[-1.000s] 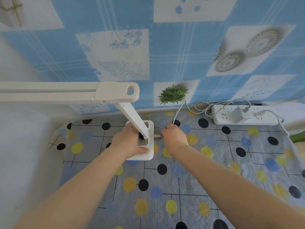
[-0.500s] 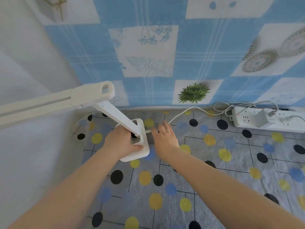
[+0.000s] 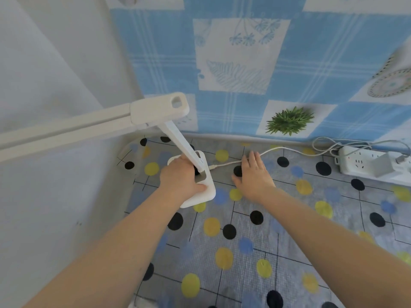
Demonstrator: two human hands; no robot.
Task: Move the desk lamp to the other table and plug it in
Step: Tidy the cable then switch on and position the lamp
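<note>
White desk lamp (image 3: 191, 174) stands at the back-left corner of the desk (image 3: 244, 252), close to the side wall. Its flat base rests on the dotted cloth, stem leans up and left, and the long head bar sticks out to the left past the desk edge.

Left hand (image 3: 180, 181): grip wrapped around the lamp base, thumb along the near edge, fingers over the top next to the stem foot.

Right hand (image 3: 252, 174): flat on the cloth just right of the base, palm down, fingers spread and loose, pinching nothing. Fingertips sit right at the white cable (image 3: 289, 150); can't tell whether they touch it.

The cable's small connector end lies at the right edge of the lamp base. Whether it's seated in the base, can't tell. From there the cable runs right along the back of the desk to a white power strip (image 3: 369, 166) with a white adapter (image 3: 382, 165) plugged in. Spare cable is coiled behind the strip.
</note>
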